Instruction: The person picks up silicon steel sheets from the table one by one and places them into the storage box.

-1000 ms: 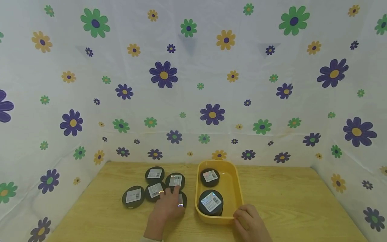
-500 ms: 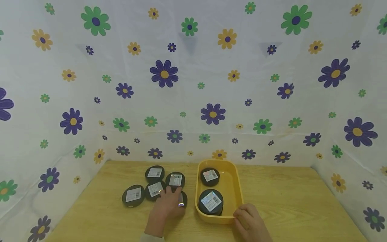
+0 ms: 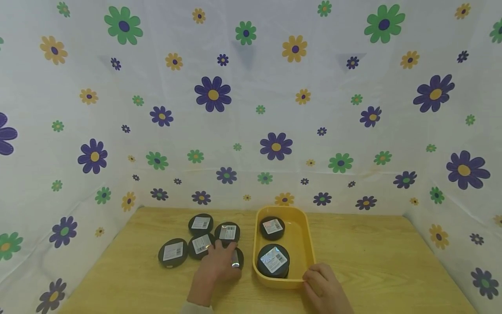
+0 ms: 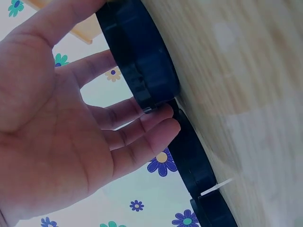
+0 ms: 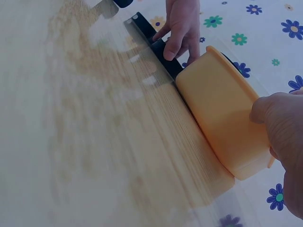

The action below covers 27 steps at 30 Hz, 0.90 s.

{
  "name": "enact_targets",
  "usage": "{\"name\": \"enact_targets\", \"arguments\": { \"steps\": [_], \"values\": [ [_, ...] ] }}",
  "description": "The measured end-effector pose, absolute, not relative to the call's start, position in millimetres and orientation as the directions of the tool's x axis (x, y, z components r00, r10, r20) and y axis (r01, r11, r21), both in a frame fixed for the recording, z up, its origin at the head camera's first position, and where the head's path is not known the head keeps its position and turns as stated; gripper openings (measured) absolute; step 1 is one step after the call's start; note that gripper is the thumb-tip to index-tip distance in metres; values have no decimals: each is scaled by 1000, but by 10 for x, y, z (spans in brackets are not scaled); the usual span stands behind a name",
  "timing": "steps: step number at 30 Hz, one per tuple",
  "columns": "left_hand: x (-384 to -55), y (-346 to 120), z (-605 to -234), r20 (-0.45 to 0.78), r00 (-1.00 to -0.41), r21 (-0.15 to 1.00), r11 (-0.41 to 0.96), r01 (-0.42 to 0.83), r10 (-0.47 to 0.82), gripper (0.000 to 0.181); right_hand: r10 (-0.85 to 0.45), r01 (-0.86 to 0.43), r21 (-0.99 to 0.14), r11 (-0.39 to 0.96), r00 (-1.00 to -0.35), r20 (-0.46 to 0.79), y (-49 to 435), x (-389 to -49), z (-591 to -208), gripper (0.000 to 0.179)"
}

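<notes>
My left hand (image 3: 219,264) is over the nearest of several flat, round black containers with pale labels. In the left wrist view, the thumb and fingers grip that container (image 4: 139,52) by its sides, low at the table. My hand partly hides it in the head view, where its shiny label (image 3: 235,259) shows. With its thumb and fingers, my right hand (image 3: 325,288) pinches the near right corner of a yellow tray (image 3: 300,244). Inside the tray, along its left side, lie a far black container (image 3: 272,227) and a near one (image 3: 273,261), which seems stacked on another.
Left of the tray, other black containers lie close together: one far back (image 3: 201,224), one by my fingertips (image 3: 227,232), one in the middle (image 3: 201,245) and one at the left (image 3: 173,252). A flowered white cloth (image 3: 243,131) borders the wooden table (image 3: 368,261) behind and on both sides.
My left fingers have drawn in slightly around the nearest container, which has shifted a touch to the right. The right hand and the tray hold their places.
</notes>
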<state>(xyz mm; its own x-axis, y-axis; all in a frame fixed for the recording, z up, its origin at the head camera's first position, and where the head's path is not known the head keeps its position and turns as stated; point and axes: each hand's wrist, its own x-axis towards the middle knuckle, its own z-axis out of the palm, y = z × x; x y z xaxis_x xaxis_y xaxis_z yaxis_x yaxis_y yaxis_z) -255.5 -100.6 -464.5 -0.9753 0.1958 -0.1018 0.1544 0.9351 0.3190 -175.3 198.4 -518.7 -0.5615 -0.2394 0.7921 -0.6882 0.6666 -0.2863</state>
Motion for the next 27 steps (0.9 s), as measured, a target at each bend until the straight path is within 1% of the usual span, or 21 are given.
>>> {"name": "enact_targets", "arguments": {
  "steps": [2,3,5,6,9,12,16,17,20,25,27],
  "values": [
    [-2561,-1010,-4650,-88,-976,319,934,161,199,80,-240,-700,-286,655,-551,799,1985,-1763,-5191,16],
    [-2562,-1012,-4651,-78,-977,318,933,166,201,80,-241,-705,-284,650,-546,802,1987,-1769,-5196,10],
    [-2567,-1017,-4658,-63,-977,321,931,173,203,80,-242,-708,-283,647,-543,804,1988,-1775,-5195,22],
    [-2570,-1019,-4663,-58,-977,323,930,174,203,80,-243,-707,-281,649,-543,804,1989,-1774,-5193,24],
    [-2576,-1022,-4665,-49,-979,334,927,171,199,80,-248,-705,-277,653,-544,802,1992,-1768,-5186,11],
    [-2585,-1022,-4663,-43,-979,340,924,174,200,78,-246,-701,-278,657,-547,800,1990,-1761,-5181,12],
    [-2595,-1015,-4640,-24,-977,332,924,191,210,77,-234,-687,-283,670,-556,797,1980,-1759,-5178,36],
    [-2597,-1014,-4629,-20,-977,327,925,194,212,78,-232,-684,-282,672,-557,798,1977,-1759,-5177,38],
    [-2591,-1008,-4588,-8,-978,321,927,196,209,83,-227,-685,-279,674,-551,803,1969,-1756,-5168,39],
    [-2591,-1013,-4546,25,-980,323,926,195,198,88,-232,-709,-266,653,-521,821,1964,-1763,-5153,38],
    [-2597,-1012,-4539,47,-980,329,923,199,195,88,-234,-707,-274,651,-531,814,1967,-1760,-5148,37]
  ]
}}
